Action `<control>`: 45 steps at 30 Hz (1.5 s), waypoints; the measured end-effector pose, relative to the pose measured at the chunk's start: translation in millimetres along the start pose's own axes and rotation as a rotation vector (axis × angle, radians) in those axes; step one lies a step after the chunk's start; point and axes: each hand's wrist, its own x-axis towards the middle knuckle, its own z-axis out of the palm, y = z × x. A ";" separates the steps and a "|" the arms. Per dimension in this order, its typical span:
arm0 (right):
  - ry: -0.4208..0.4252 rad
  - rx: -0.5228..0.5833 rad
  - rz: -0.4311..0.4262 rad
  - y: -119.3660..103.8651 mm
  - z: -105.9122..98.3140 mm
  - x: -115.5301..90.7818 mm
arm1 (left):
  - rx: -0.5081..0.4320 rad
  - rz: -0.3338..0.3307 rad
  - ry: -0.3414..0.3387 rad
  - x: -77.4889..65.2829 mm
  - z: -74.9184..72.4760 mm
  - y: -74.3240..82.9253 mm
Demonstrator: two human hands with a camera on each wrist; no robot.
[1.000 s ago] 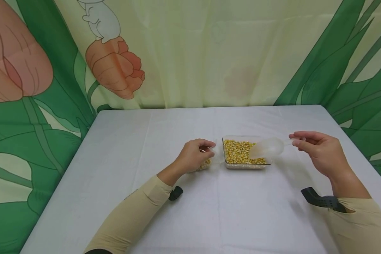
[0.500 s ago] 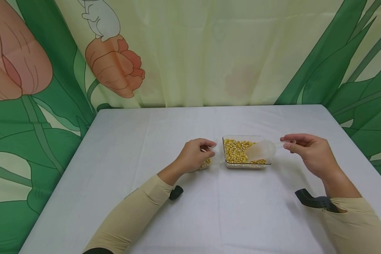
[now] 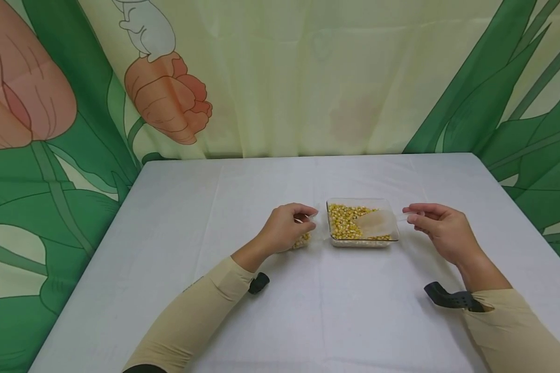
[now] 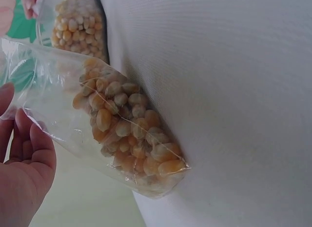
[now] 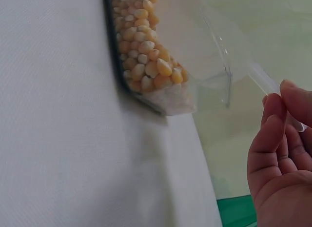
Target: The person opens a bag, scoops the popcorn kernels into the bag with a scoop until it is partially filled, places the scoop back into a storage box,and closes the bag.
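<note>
one scoop (image 3: 375,224) tilted into corn kernels (image 3: 343,220)

your right hand (image 3: 443,233) comes in from the right, thumb and fingers pinching the scoop's handle; your left hand (image 3: 284,228) pinches the bag (image 4: 63,100) near its upper edge. the scoop is translucent, its bowl inside the clear container (image 3: 361,243) on the table (image 3: 317,311). from the head view your left hand mostly covers the bag, left of the container; the left wrist view shows it transparent, with more corn (image 4: 131,129) in its lower end.

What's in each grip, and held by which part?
Left grip: clear bag, near its top edge. Right grip: translucent scoop, by its handle.
</note>
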 end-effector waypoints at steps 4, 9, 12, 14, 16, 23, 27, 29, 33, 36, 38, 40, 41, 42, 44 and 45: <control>-0.025 0.149 0.022 6.2 3.1 1.4 | 0.002 -0.003 0.002 0.3 -0.1 -0.8; -0.041 0.239 0.024 11.3 8.6 3.3 | -0.007 -0.004 0.003 0.6 -0.8 -0.4; -0.046 0.289 0.013 12.9 11.6 4.0 | -0.008 -0.007 0.001 0.6 -0.9 -0.1; -0.046 0.314 0.003 14.0 13.7 4.4 | -0.009 -0.009 0.001 0.9 -0.9 -0.3; -0.042 0.323 -0.005 15.0 15.5 4.7 | -0.008 -0.012 0.002 0.6 -1.0 0.0; -0.049 0.388 0.000 18.8 19.2 5.4 | -0.004 -0.019 0.002 1.0 -0.9 -0.4; -0.086 0.451 0.005 19.9 17.2 6.3 | -0.002 -0.018 -0.001 1.0 -0.8 -0.4; -0.104 0.455 0.011 19.4 14.6 6.4 | -0.003 -0.021 -0.004 0.8 -0.6 -0.4; -0.135 0.439 0.017 16.7 9.9 5.5 | -0.006 -0.028 -0.007 0.3 -0.3 0.0; -0.155 0.448 0.007 14.7 9.4 5.2 | -0.004 -0.026 -0.007 0.0 -0.2 0.2; -0.160 0.459 0.001 13.5 10.0 5.1 | -0.003 -0.025 -0.006 0.0 -0.2 0.1; -0.153 0.466 0.000 12.7 11.2 5.2 | -0.003 -0.025 -0.005 -0.2 -0.4 0.3; -0.148 0.466 0.004 12.4 12.0 5.2 | -0.003 -0.025 -0.005 -0.3 -0.5 0.4; -0.143 0.473 0.012 12.0 12.9 5.1 | -0.003 -0.025 -0.005 -0.3 -0.5 0.2; -0.130 0.483 0.031 11.7 14.6 4.9 | 0.001 -0.024 -0.004 -0.3 -0.6 0.2; -0.125 0.492 0.041 11.9 15.3 4.8 | 0.002 -0.023 -0.004 -0.2 -0.6 0.2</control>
